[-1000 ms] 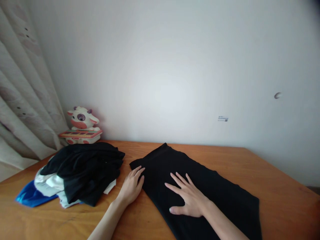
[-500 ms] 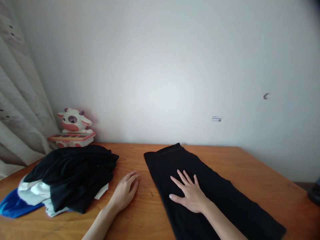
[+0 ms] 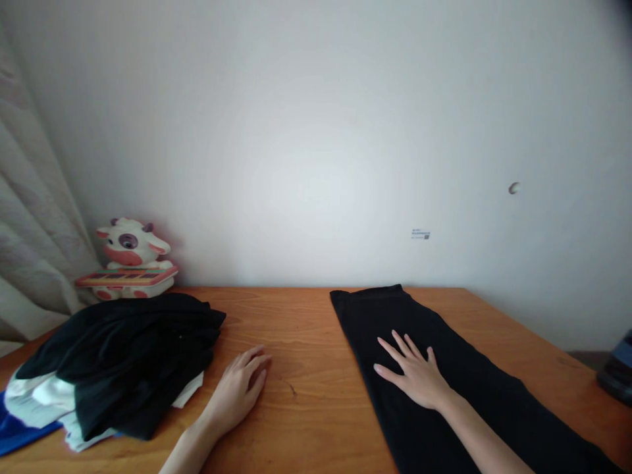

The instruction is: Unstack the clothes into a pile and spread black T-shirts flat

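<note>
A long folded black garment (image 3: 474, 382) lies flat on the right half of the wooden table (image 3: 306, 329), running from the wall toward me. My right hand (image 3: 412, 372) rests palm down on it with fingers spread, holding nothing. My left hand (image 3: 239, 388) lies flat on bare wood to the left of the garment, apart from it, fingers loosely together. A heap of clothes (image 3: 123, 355), black on top with white and blue beneath, sits just left of my left hand.
A toy cow with a small keyboard (image 3: 127, 260) stands at the back left against the white wall. A pale curtain (image 3: 29, 230) hangs at the far left. A dark object (image 3: 617, 375) shows beyond the table's right edge.
The black garment has slid to the right under my right hand and now lies straighter. My left hand, earlier at its edge, now rests on bare wood away from it.
</note>
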Available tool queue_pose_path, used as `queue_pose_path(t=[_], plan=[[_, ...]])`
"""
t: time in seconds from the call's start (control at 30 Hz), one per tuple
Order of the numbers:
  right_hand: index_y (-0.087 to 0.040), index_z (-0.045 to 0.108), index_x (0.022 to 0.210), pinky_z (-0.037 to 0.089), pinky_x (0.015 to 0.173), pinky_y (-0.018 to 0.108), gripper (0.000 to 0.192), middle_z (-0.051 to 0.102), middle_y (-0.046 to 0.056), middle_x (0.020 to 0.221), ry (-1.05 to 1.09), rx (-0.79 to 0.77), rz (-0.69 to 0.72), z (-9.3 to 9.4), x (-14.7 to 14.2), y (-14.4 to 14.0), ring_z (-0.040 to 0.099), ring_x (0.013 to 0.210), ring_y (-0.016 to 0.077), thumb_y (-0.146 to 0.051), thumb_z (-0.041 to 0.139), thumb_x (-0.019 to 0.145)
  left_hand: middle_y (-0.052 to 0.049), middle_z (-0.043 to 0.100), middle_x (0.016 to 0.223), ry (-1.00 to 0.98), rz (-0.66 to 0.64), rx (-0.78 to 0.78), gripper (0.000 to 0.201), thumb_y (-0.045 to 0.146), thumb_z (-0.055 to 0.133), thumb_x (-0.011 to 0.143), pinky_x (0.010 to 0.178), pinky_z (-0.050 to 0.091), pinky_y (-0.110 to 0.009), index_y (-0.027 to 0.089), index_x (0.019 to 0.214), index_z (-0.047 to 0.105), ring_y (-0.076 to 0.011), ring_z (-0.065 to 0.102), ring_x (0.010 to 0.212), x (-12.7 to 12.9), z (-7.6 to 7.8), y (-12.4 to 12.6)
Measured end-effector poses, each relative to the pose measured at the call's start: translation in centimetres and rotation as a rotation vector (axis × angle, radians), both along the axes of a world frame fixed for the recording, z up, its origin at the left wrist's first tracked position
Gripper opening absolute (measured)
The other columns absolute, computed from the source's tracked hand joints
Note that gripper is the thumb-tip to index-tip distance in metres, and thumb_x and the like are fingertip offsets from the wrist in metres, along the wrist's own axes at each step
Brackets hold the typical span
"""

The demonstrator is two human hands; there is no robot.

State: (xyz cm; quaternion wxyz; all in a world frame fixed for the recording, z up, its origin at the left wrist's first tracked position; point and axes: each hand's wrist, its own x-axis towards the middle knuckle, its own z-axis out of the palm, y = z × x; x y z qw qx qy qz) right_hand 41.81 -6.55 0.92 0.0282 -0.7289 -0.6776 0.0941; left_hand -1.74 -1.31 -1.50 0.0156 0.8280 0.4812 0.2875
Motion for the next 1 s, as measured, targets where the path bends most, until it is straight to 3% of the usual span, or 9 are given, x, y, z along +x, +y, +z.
queue_pose_path(t=[0.43, 0.63, 0.8, 0.87, 1.0], plan=[[-0.04, 0.031, 0.159, 0.015, 0.114, 0.079, 0.083, 0.017, 0.007, 0.17, -0.058, 0.049, -0.186, -1.7, 11.2, -1.4, 0.014, 0.155, 0.0407, -0.082, 0.038, 0.087, -0.008, 0.072, 0.127, 0.01, -0.011, 0.008, 0.031, 0.033, 0.05, 0.096, 0.101, 0.059, -0.042, 0.028, 0.111, 0.077, -0.0264, 0.07, 0.114, 0.3, 0.8, -0.3], [-0.041, 0.038, 0.156, 0.017, 0.116, 0.076, 0.083, 0.022, 0.004, 0.17, -0.05, 0.087, -0.167, -2.2, 13.6, -1.2, 0.018, 0.154, 0.0413, -0.082, 0.041, 0.085, -0.007, 0.073, 0.125, 0.012, -0.007, 0.004, 0.031, 0.034, 0.051, 0.096, 0.1, 0.059, -0.042, 0.029, 0.111, 0.077, -0.0267, 0.07, 0.113, 0.2, 0.9, -0.4], [-0.039, 0.04, 0.156, 0.012, 0.119, 0.074, 0.083, 0.022, 0.003, 0.17, 0.008, 0.085, -0.159, -2.3, 14.6, -1.1, 0.018, 0.155, 0.0383, -0.082, 0.04, 0.084, -0.008, 0.072, 0.125, 0.012, -0.005, -0.018, 0.031, 0.033, 0.05, 0.097, 0.101, 0.057, -0.044, 0.028, 0.111, 0.076, -0.0271, 0.069, 0.116, 0.3, 0.9, -0.5], [-0.036, 0.046, 0.153, 0.015, 0.119, 0.072, 0.083, 0.029, 0.006, 0.168, 0.017, 0.134, -0.153, -2.5, 14.8, -1.2, 0.024, 0.154, 0.038, -0.082, 0.041, 0.083, -0.008, 0.072, 0.125, 0.008, 0.0, -0.025, 0.03, 0.033, 0.05, 0.097, 0.101, 0.057, -0.045, 0.028, 0.111, 0.076, -0.0275, 0.068, 0.116, 0.4, 0.9, -0.5], [-0.027, 0.066, 0.136, 0.033, 0.118, 0.054, 0.076, 0.057, 0.012, 0.149, -0.04, 0.296, -0.064, -3.2, 15.3, -1.3, 0.05, 0.139, 0.036, -0.077, 0.044, 0.084, -0.009, 0.072, 0.123, 0.006, 0.015, -0.029, 0.029, 0.032, 0.05, 0.096, 0.1, 0.056, -0.047, 0.028, 0.109, 0.076, -0.0282, 0.069, 0.113, 0.7, 1.0, -0.5]])
